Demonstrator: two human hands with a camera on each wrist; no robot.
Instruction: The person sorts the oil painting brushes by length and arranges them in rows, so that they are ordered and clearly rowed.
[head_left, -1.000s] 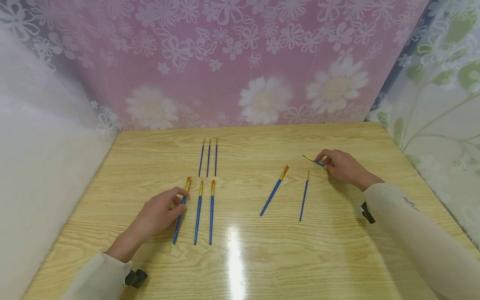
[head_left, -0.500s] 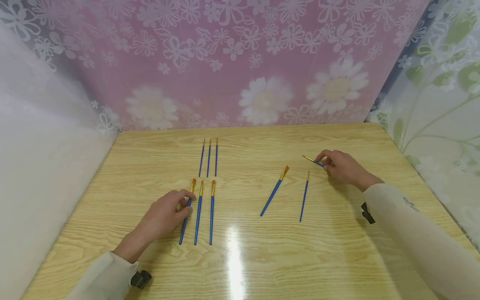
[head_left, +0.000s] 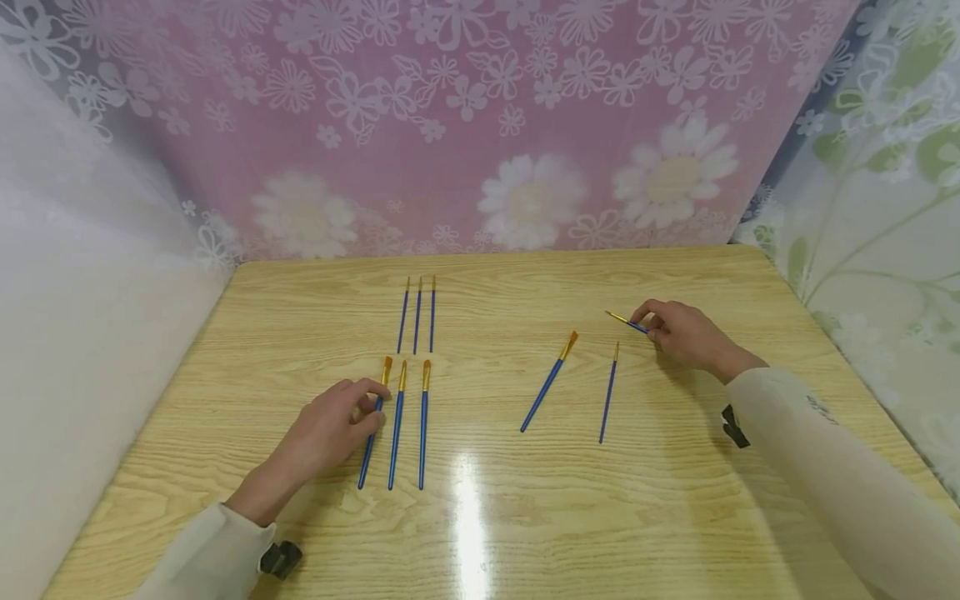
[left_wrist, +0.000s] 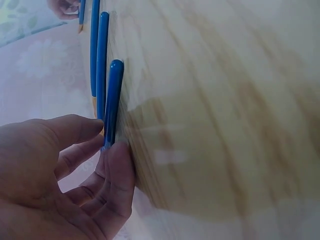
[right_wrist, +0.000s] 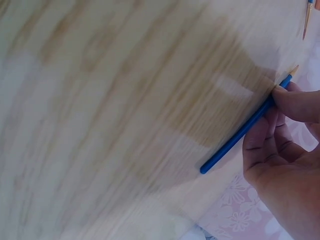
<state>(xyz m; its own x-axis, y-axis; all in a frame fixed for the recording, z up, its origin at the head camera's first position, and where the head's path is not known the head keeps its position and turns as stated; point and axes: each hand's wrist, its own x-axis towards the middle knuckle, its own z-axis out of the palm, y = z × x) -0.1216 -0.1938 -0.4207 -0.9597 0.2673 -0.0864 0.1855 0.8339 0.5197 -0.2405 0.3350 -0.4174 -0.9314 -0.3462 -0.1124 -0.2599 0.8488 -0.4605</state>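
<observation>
Shifted rightward since a second earlier, thumb and fingers of the left hand [head_left: 322, 425] pinched a flat brush [head_left: 368, 450] — now just beside a neighbouring brush [head_left: 397, 425] on the wood-grained table [head_left: 495, 317] — while the right hand [head_left: 686, 335] pinched a slim brush [head_left: 627, 322] by its handle, near a thin brush [head_left: 609, 392].

Head view | left-held brush [head_left: 367, 461] partly covered by left hand [head_left: 330, 425] | right-held brush [head_left: 627, 322]: rear end hidden, seemingly by right hand [head_left: 690, 335] | right sleeve [head_left: 832, 467] cut off
</observation>
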